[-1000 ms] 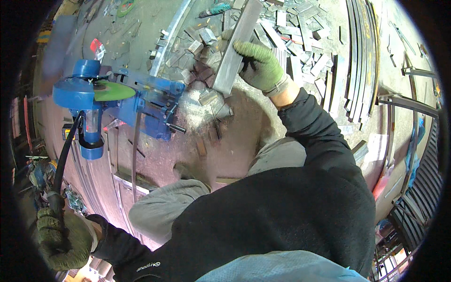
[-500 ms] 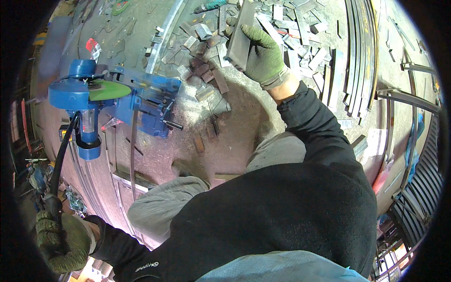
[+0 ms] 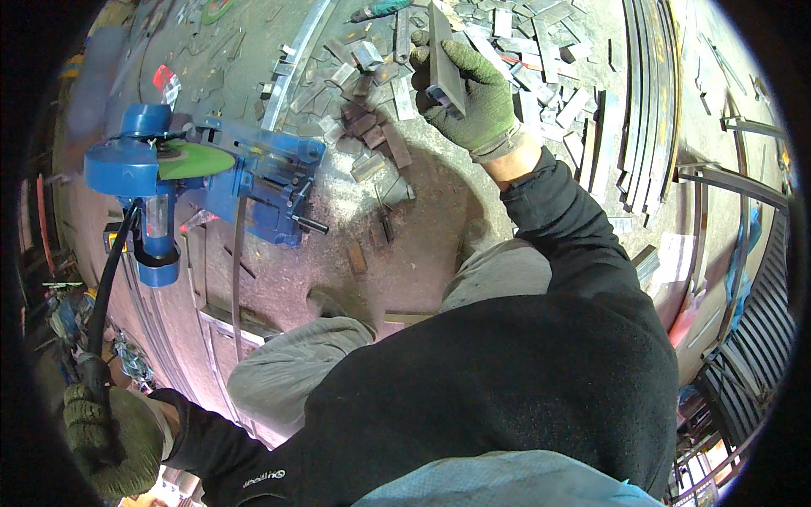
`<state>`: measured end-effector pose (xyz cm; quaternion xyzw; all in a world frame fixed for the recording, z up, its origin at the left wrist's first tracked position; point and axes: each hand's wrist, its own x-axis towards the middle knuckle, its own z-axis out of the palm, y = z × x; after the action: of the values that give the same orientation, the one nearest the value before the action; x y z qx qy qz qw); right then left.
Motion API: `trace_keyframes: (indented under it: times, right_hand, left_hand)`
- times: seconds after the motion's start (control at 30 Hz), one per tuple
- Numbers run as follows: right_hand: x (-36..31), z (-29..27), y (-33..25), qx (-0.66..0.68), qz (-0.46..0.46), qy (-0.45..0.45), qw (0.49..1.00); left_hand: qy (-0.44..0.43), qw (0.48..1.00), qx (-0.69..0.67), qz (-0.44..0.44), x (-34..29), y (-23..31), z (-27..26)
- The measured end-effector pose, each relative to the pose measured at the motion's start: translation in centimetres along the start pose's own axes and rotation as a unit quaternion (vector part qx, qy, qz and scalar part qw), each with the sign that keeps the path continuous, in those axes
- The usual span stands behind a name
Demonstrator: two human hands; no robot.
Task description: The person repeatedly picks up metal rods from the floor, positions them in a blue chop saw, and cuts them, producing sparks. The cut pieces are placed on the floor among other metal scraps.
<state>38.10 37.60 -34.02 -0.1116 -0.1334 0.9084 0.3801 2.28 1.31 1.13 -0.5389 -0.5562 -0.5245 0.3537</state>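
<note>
A green work glove covers my right hand [image 3: 481, 101], raised at the upper middle. Its fingers wrap round a short, straight-sided steel piece [image 3: 448, 63], held tilted with its cut end toward me; whether it is hollow, I cannot tell. At the lower left my gloved left hand [image 3: 127, 444] is closed round the black handle [image 3: 95, 376] of a blue cut-off saw [image 3: 122, 165]. The saw's green disc [image 3: 196, 160] sits above a blue vise [image 3: 274, 169]. A long steel bar [image 3: 240, 270] runs from the vise toward me.
Many cut steel pieces [image 3: 372, 135] lie scattered on the floor ahead. Long steel bars [image 3: 646, 110] lie at the right, near a metal rack [image 3: 735, 182]. A teal power tool [image 3: 380, 10] lies at the far edge. My knees [image 3: 498, 270] are bent close to the saw.
My right hand has turned the steel piece, so its side and cut end now face me more. My left hand has sunk slightly with the saw handle.
</note>
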Motion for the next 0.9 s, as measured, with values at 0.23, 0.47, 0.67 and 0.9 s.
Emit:
trace_keyframes:
  times: [0.23, 0.47, 0.67, 0.9]
  right_hand:
    - [1.1, -1.3, 0.6, 0.134, 0.075, -0.060, 0.986]
    - [2.6, -1.7, 1.6, -0.160, 0.040, 0.027, 0.986]
    - [7.6, 1.1, 5.8, -0.321, 0.063, -0.014, 0.945]
    - [16.5, 3.6, 15.6, -0.738, -0.138, -0.174, 0.637]
  left_hand:
    - [0.002, 1.000, 0.000, -0.002, -0.1, 0.0, 0.1]
    - [0.012, 1.000, 0.000, 0.002, 0.2, 0.5, -0.1]
    - [0.026, 1.000, -0.005, -0.001, 0.1, 0.9, 0.5]
    - [0.030, 1.000, 0.000, -0.004, 0.2, 1.5, 0.4]
